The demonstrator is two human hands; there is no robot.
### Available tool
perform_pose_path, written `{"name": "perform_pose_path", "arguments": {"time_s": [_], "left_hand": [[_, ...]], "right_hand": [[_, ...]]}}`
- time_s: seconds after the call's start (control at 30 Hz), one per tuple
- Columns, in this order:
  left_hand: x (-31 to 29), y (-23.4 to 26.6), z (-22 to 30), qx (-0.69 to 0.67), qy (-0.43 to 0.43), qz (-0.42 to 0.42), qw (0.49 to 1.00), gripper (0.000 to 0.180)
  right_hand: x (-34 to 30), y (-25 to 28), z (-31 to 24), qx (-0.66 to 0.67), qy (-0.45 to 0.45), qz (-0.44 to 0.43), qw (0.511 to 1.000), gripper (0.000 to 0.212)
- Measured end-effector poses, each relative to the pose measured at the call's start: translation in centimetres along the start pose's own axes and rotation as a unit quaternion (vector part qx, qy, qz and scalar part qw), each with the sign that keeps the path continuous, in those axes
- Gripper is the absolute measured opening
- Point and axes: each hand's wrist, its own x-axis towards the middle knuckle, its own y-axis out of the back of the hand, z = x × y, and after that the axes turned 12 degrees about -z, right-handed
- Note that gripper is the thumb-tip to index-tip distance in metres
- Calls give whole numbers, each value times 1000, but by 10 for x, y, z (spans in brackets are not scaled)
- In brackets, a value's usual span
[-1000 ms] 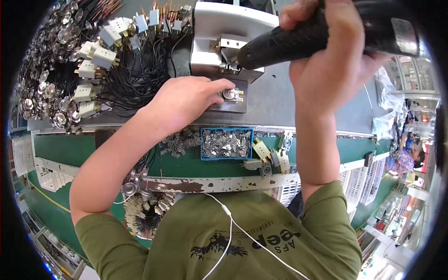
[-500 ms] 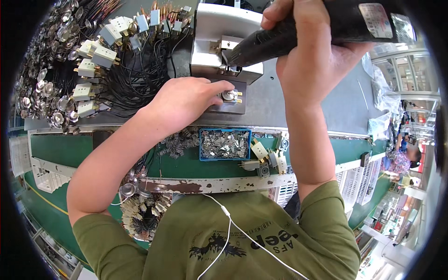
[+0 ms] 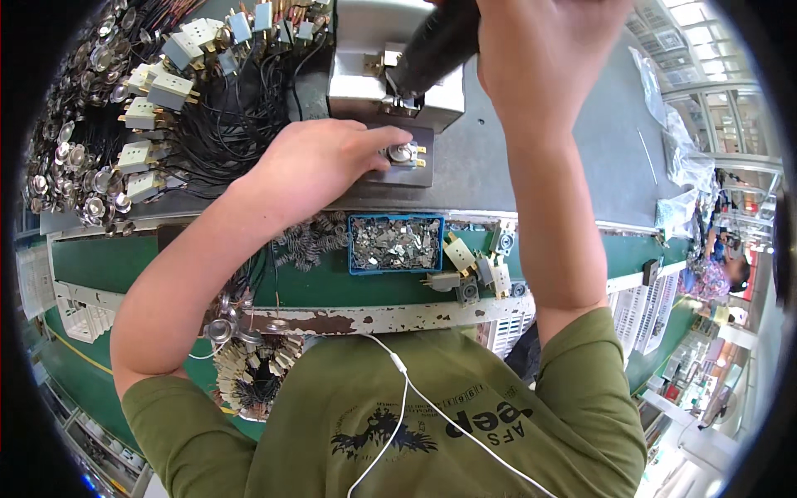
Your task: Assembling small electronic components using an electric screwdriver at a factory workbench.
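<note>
Our right hand (image 3: 544, 62) has lifted the clenched black driver (image 3: 436, 46) higher over the fixture (image 3: 390, 91) | left hand (image 3: 320, 162) still pinches the disc part (image 3: 402, 153) on its plate | seating likely underway.

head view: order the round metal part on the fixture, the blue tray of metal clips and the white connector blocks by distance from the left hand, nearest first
1. Round metal part, at the left hand's fingertips.
2. Blue tray of metal clips, just below the hand, toward the person.
3. White connector blocks, off to the left among black wires.
</note>
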Motion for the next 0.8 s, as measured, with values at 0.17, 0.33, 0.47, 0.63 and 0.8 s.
{"name": "perform_pose_path", "arguments": {"time_s": [0.17,0.33,0.47,0.63,0.8], "left_hand": [[0,-1,2,3,8,-4,1000,37],[-2,0,3,10,6,2,1000,38],[-1,-3,1,-4,22,-6,1000,37],[2,10,10,-5,48,-36,998,34],[3,11,6,3,46,-44,998,35]], "right_hand": [[-6,4,-1,0,-40,23,999,41],[-6,2,1,25,-9,18,1000,42],[-17,-3,-11,9,-20,66,998,39],[-32,22,-6,346,58,8,936,22],[-49,19,-15,-49,-65,53,995,17]]}}
